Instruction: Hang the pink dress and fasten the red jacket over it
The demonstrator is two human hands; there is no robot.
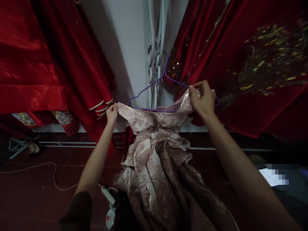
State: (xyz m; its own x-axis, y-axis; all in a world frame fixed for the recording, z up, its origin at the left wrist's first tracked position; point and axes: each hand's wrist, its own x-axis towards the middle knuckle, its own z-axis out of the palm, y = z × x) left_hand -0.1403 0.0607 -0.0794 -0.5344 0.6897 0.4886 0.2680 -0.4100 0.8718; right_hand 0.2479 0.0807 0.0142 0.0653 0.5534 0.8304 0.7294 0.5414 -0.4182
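Between red gowns, the left hand (112, 113) and right hand (202, 98) are pinching the pink dress (156, 150) shoulders level along the purple hanger (154, 84).

Both arms stretch forward, left hand (112, 113) and right hand (203, 98) raised, fingers pinched.

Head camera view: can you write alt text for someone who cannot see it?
A person's left hand and right hand each pinch a shoulder of a pink brocade dress on a purple wire hanger. Red garments hang on both sides of a white wall, and a power strip lies on the floor.
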